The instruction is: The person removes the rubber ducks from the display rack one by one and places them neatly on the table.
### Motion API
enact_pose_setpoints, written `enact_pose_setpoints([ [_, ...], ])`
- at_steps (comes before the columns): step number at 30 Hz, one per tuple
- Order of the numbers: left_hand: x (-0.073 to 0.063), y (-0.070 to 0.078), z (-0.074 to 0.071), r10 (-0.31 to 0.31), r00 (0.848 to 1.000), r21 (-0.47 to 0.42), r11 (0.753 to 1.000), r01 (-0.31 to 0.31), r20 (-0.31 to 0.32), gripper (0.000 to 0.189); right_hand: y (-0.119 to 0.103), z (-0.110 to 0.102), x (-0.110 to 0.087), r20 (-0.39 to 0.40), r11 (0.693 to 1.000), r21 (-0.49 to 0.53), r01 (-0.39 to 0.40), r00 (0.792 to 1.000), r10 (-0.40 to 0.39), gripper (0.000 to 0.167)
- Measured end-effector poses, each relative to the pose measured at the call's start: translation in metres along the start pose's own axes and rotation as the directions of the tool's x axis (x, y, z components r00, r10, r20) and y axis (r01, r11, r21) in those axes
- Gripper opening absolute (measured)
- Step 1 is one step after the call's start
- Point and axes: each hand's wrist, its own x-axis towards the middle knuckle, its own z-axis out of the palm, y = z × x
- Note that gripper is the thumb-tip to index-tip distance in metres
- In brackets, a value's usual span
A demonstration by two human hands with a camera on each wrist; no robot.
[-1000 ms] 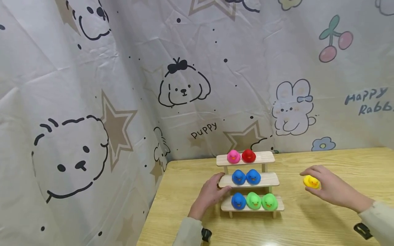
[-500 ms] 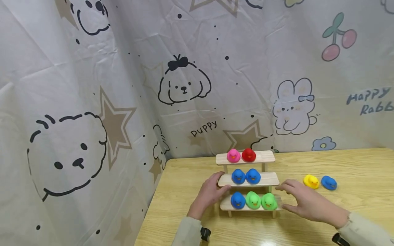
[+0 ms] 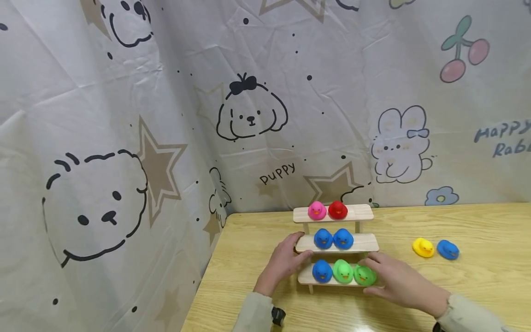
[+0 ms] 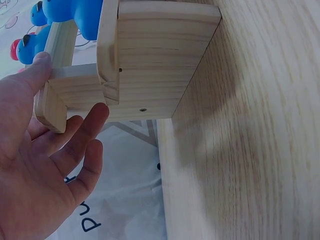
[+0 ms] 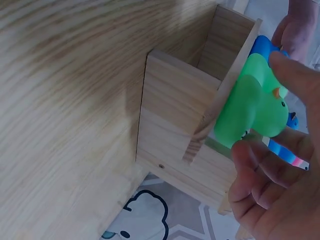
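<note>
A small three-tier wooden display shelf [image 3: 304, 278] stands on the table. My left hand [image 3: 282, 262] holds the left end of its middle tier, thumb on top and fingers below in the left wrist view. My right hand [image 3: 402, 281] is around the green rubber duck [image 3: 365, 275] at the right end of the bottom tier, fingertips against it. Another green duck [image 3: 343, 271] and a blue duck [image 3: 322, 271] sit left of it. Two blue ducks, one of them this duck [image 3: 343, 239], occupy the middle tier. Up top are a pink duck [image 3: 317, 210] and a red duck [image 3: 338, 210].
A yellow duck [image 3: 423, 247] and a blue duck [image 3: 448, 249] lie on the wooden table [image 3: 244, 240], right of the shelf. A printed curtain [image 3: 265, 152] hangs behind the table and along its left side.
My right hand has left the yellow duck on the table and moved left to the green duck at the bottom tier's right end. My left hand has stayed on the shelf.
</note>
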Motion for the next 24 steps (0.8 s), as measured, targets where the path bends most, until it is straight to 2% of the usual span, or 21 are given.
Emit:
enact_pose_setpoints([
  [6,0.0003,0.0014,-0.0012,0.002,1.000,-0.005,1.000,-0.002,0.004,0.061,0.0007,0.0065,0.0043,-0.039,1.000,0.000,0.015,0.999,-0.015,0.040],
  [13,-0.0005,0.0007,-0.0004,-0.007,1.000,-0.006,1.000,0.007,0.005,0.060,0.0000,0.0089,0.0065,-0.038,0.999,-0.022,0.028,0.999,-0.029,0.034],
  [24,0.0005,-0.0007,0.0008,-0.019,1.000,-0.009,1.000,0.019,0.004,0.062,0.0029,0.0041,0.0012,-0.040,0.998,0.009,0.060,0.997,-0.060,0.037],
])
